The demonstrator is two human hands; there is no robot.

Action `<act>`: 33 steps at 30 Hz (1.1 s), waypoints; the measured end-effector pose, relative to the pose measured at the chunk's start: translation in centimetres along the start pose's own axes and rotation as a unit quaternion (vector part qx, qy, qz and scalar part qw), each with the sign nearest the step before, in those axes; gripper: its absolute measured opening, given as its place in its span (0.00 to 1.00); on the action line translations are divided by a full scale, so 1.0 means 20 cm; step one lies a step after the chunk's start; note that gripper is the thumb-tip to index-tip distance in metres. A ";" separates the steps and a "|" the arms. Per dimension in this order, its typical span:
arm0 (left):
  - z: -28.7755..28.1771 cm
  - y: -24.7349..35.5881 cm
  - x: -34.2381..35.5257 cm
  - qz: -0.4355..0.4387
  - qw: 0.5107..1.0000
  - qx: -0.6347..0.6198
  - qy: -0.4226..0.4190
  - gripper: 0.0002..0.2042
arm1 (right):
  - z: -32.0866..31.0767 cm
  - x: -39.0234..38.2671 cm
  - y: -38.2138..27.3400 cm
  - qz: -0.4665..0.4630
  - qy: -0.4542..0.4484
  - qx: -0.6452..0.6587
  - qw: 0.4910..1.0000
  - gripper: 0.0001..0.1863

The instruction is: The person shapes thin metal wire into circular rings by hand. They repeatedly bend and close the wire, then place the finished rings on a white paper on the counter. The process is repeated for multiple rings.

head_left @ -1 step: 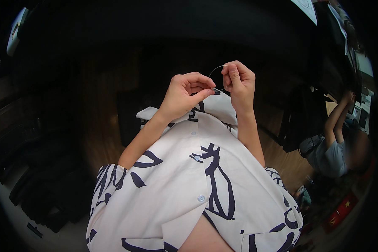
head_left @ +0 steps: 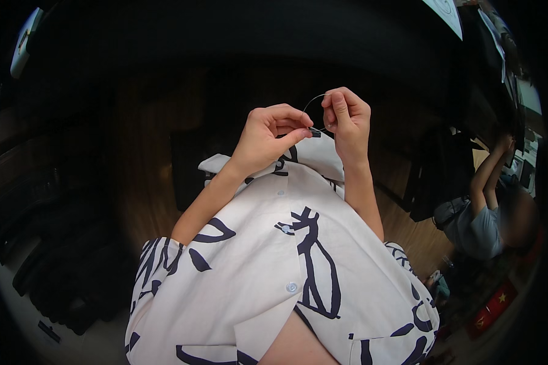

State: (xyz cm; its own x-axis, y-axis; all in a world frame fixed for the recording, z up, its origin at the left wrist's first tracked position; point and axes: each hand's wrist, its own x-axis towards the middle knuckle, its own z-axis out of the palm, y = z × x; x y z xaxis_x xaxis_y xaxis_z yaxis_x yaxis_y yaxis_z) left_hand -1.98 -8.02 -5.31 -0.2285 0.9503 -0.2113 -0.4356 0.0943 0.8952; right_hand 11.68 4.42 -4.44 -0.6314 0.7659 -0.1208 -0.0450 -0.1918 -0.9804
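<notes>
A white shirt [head_left: 268, 261] with dark blue line drawings and pale buttons hangs in front of me, and both hands are raised above its collar. My left hand [head_left: 268, 137] pinches a small dark piece [head_left: 315, 131] between thumb and forefinger. My right hand [head_left: 347, 121] sits right beside it, its fingers closed on a thin thread [head_left: 310, 102]. The thread arcs in a small loop between the two hands. The fingertips nearly touch at the dark piece. What the piece is stays too small to tell.
A brown wooden floor [head_left: 146, 182] lies below. Dark furniture and bags [head_left: 55, 243] fill the left side. At the right another person in a grey top [head_left: 478, 222] sits with an arm raised near a desk, with a dark bag [head_left: 435, 182] beside them.
</notes>
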 end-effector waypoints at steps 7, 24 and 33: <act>-0.06 -0.02 -0.04 0.009 0.999 0.036 0.037 0.07 | 0.09 0.03 0.05 0.012 -0.030 0.049 0.998 0.15; -0.03 -0.02 -0.04 0.301 0.920 0.243 0.060 0.09 | 0.10 0.01 0.03 0.123 -0.066 0.227 0.964 0.14; -0.01 0.00 -0.02 0.382 0.882 0.267 0.069 0.11 | 0.10 0.00 0.03 0.140 -0.100 0.218 0.961 0.14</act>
State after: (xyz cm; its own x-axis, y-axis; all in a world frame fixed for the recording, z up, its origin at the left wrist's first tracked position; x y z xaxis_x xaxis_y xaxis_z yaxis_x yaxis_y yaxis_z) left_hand -2.11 -8.38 -5.30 -0.3967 0.7560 0.5206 0.3552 -0.3966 0.8465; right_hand 10.13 3.03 -4.63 -0.8004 0.5217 -0.2953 -0.1437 -0.6452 -0.7504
